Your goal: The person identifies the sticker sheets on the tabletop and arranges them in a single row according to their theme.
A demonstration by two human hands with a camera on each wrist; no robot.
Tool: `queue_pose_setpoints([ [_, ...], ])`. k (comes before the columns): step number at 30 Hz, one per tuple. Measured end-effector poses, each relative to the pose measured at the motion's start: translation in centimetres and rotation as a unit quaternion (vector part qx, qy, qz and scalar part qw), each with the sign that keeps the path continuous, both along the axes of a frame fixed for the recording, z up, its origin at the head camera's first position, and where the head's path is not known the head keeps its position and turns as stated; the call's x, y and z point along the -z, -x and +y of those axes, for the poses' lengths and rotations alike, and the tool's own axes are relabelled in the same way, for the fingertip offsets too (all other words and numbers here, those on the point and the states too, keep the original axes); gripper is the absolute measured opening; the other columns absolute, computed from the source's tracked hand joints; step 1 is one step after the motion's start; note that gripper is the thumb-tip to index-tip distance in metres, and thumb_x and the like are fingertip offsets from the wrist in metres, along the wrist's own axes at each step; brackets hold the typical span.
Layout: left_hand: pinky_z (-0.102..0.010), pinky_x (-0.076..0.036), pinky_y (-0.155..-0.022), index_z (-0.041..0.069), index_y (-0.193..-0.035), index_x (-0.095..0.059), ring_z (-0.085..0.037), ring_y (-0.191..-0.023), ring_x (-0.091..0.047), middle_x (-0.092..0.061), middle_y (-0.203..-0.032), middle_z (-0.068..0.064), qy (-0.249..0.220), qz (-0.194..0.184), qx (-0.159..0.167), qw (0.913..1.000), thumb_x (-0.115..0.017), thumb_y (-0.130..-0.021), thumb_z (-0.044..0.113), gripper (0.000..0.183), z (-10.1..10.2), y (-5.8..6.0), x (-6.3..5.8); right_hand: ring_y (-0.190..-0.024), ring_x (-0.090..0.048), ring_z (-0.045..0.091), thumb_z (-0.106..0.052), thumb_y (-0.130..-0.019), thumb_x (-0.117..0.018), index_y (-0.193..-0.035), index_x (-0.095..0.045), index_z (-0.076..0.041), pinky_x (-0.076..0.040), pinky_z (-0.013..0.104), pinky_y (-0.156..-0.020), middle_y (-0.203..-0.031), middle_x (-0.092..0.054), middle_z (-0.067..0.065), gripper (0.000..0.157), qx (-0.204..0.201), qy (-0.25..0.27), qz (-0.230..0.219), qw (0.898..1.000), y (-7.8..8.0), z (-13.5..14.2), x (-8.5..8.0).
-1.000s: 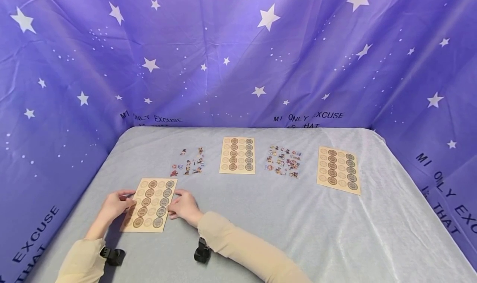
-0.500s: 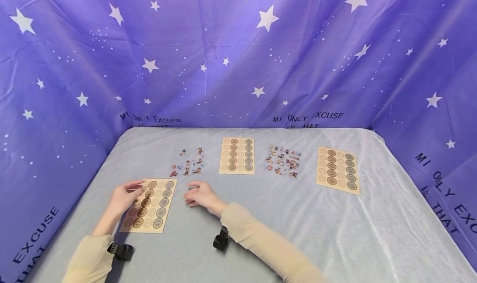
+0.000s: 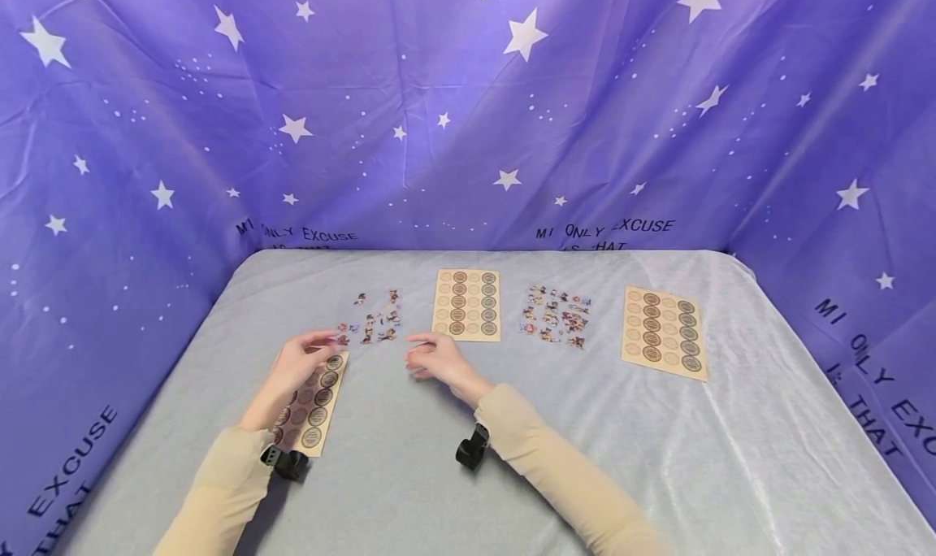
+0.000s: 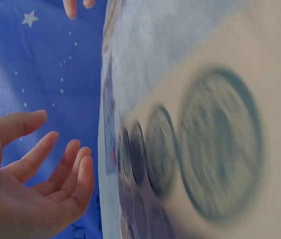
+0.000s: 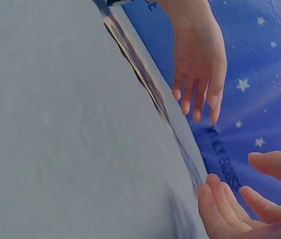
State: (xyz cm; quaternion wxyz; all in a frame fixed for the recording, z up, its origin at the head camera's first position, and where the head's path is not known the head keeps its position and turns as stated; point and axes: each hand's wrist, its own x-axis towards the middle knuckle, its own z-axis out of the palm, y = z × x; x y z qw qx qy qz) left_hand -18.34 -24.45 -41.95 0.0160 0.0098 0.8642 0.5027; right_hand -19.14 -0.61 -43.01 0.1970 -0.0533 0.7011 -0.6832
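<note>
My left hand (image 3: 296, 367) passes over a tan sheet of round stickers (image 3: 322, 410), hiding its left part; the fingers are relaxed and hold nothing. Its fingertips come near a clear sheet of small cartoon stickers (image 3: 380, 324) lying just beyond. In the left wrist view the hand (image 4: 41, 184) is loosely spread above the cloth, and the tan sheet's round seals (image 4: 220, 144) fill the right side. My right hand (image 3: 446, 361) is also relaxed and holds nothing, to the right of that clear sheet and in front of a second tan sheet (image 3: 466, 306).
Another clear cartoon sticker sheet (image 3: 556, 316) lies right of the middle tan sheet. Farther right is a third tan sheet (image 3: 664, 333), set slightly askew. Grey cloth covers the table (image 3: 526, 491), and a purple star-printed curtain (image 3: 468, 93) surrounds it.
Both hands have left the front tan sheet's edges and moved right and away from the body. That sheet stays where it lay, along with the others.
</note>
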Motion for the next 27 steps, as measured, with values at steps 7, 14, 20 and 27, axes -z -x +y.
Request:
queue_pose_setpoints([
  [7,-0.029,-0.051,-0.070,-0.013,-0.117,-0.048,-0.017,-0.082,-0.058,-0.057,-0.103,-0.025,-0.030,-0.022,0.022,0.9991,-0.053,-0.086,0.006,0.037,2.3,1.4,-0.1,-0.078,-0.062,0.030,0.002,-0.078,-0.053,-0.116,-0.050,0.009,-0.053,0.038,-0.070,-0.097,-0.061,0.026,0.039,0.030,-0.001,0.013,0.999,0.8,2.6,-0.2],
  [14,-0.036,-0.052,-0.071,-0.013,-0.117,-0.048,-0.033,-0.087,-0.057,-0.056,-0.104,-0.029,-0.049,-0.011,0.045,0.9977,-0.054,-0.085,0.003,0.036,4.4,2.8,0.5,-0.081,-0.061,0.032,0.003,-0.077,-0.052,-0.118,-0.049,0.010,-0.053,0.039,-0.070,-0.094,-0.061,0.023,0.042,0.063,-0.009,0.016,0.998,1.5,4.8,-0.3],
  [20,-0.037,-0.052,-0.073,-0.013,-0.117,-0.048,-0.033,-0.089,-0.057,-0.055,-0.107,-0.029,-0.066,-0.027,0.049,0.9962,-0.054,-0.085,0.004,0.037,6.0,3.8,0.8,-0.085,-0.060,0.036,0.003,-0.080,-0.052,-0.119,-0.047,0.010,-0.052,0.040,-0.073,-0.101,-0.057,0.029,0.040,0.078,-0.014,0.021,0.997,2.2,6.6,-0.4],
  [27,-0.041,-0.050,-0.078,-0.013,-0.118,-0.047,-0.039,-0.093,-0.054,-0.055,-0.105,-0.029,-0.095,-0.044,0.048,0.9933,-0.052,-0.084,-0.001,0.036,8.2,4.0,0.0,-0.082,-0.060,0.030,0.003,-0.079,-0.050,-0.121,-0.046,0.010,-0.052,0.039,-0.073,-0.104,-0.055,0.030,0.042,0.099,-0.029,0.031,0.994,3.1,8.5,-0.4],
])
